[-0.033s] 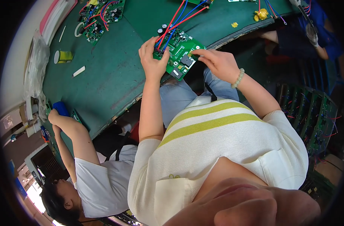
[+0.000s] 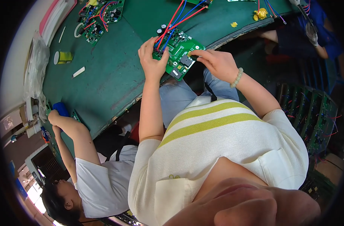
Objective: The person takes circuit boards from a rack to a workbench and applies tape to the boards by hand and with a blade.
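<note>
A green circuit board (image 2: 186, 46) with black and silver parts lies at the table's near edge, its near corner jutting past it. Red and blue wires (image 2: 169, 32) rise from its left side. My left hand (image 2: 154, 60) grips the board's left edge, thumb on top and fingers at the far side. Over the right part of the board, my right hand (image 2: 216, 63) has thumb and forefinger pinched together. A small yellow bit (image 2: 189, 54) shows at those fingertips, beside a black square component (image 2: 186, 60). Whether the fingers hold this bit is hard to make out.
More wired boards (image 2: 96, 33) lie at the far left of the green table (image 2: 104, 75). A yellow-green tape roll (image 2: 63, 57) and a white stick (image 2: 79, 71) are nearer. Yellow lumps (image 2: 260, 14) sit far right. A co-worker (image 2: 100, 180) works at left; a rack of boards (image 2: 307, 116) stands right.
My right fingertips have shifted very slightly left over the board, and more of the yellow bit shows. My left hand and the board stay almost still.
</note>
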Demonstrator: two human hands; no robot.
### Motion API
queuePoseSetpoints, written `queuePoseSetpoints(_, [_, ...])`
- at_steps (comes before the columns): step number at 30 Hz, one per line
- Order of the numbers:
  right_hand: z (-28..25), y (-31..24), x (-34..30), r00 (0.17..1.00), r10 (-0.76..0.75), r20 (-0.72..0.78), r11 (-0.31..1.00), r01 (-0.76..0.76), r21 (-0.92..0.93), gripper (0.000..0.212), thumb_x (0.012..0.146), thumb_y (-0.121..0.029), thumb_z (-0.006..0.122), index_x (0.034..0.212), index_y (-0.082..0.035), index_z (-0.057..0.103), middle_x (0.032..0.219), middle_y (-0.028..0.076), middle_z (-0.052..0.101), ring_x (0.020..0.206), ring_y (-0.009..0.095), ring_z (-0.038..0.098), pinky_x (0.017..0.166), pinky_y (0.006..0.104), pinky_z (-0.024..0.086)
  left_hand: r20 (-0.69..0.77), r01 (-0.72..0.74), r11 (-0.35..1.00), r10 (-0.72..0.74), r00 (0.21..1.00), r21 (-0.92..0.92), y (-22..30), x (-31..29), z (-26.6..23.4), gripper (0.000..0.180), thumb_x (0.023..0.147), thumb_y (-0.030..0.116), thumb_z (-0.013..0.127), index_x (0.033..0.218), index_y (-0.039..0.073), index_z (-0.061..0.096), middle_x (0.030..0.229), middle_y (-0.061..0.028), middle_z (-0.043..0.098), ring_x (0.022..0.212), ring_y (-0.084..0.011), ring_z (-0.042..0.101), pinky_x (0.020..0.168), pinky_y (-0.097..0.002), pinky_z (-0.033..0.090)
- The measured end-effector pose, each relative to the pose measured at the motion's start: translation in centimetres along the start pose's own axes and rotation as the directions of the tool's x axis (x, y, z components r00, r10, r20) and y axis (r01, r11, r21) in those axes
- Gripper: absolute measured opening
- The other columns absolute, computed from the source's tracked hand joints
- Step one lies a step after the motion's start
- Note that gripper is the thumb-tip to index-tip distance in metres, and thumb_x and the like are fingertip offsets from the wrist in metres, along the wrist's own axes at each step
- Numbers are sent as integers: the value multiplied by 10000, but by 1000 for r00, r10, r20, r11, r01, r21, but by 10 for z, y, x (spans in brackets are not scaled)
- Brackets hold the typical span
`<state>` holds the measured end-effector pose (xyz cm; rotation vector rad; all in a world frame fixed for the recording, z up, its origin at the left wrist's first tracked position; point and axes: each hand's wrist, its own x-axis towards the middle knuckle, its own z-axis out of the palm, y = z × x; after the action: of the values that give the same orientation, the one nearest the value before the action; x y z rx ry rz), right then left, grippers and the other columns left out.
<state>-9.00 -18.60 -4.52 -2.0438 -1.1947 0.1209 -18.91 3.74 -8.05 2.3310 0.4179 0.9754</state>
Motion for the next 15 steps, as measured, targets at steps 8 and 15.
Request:
queuePoseSetpoints(8, [-10, 3, 6, 950, 28, 310, 979, 36, -199, 255, 961, -333, 499, 1205, -286, 559, 742, 55, 648, 652, 263, 647, 520, 396, 487, 23, 32, 999, -31, 999, -14, 5, -1, 2, 470, 704, 155, 771, 1149, 96, 633, 1137, -108, 627, 1056, -284, 567, 927, -387, 440])
queuePoseSetpoints(15, [-6, -3, 7, 951, 42, 306, 972, 31, -231, 268, 965, -336, 493, 1223, -286, 545, 741, 57, 650, 653, 273, 650, 529, 396, 493, 19, 8, 1000, -8, 1000, -26, 5, 2, -1, 437, 685, 132, 759, 1107, 95, 649, 1119, -121, 626, 1066, -289, 549, 934, -400, 425])
